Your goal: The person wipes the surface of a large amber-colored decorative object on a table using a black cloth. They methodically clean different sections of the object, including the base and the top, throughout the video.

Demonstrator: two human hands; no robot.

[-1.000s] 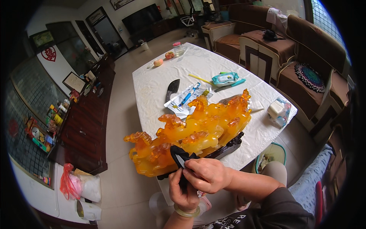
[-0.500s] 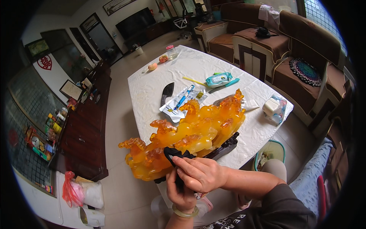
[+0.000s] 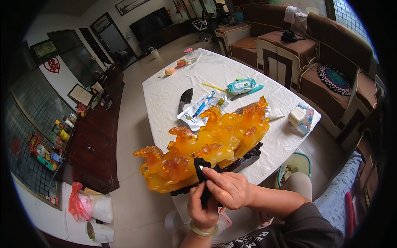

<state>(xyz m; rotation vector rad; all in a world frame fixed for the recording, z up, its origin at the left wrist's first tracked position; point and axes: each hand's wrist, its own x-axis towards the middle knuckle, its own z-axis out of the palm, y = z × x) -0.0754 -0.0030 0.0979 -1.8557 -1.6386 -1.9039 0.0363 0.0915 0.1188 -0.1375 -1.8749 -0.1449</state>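
A translucent amber-yellow carving (image 3: 219, 144) of several horses, with a dark base (image 3: 244, 159) under it, stands along the near edge of the table. Just in front of its near side, both hands are closed on a black cloth (image 3: 199, 164). My left hand (image 3: 202, 208), with a pale bangle at the wrist, grips the cloth from below. From the right, my right hand (image 3: 231, 190) pinches its upper part, index finger pressed forward. A small white spot shows by that fingertip; I cannot tell what it is. Part of the cloth is hidden behind the fingers.
On the white-covered table (image 3: 161, 124) lie a dark-bladed knife (image 3: 186, 99), a blue-handled tool on a packet (image 3: 200, 108), a wipes pack (image 3: 242, 86), fruit (image 3: 170, 71), a jar (image 3: 190, 56) and a tissue pack (image 3: 298, 118). A green-rimmed bin (image 3: 308, 163) stands below right.
Both hands and the cloth have shifted slightly right along the carving. The cloth now stands more upright, and a white spot shows at the right fingertip. The whole view has shifted a little.
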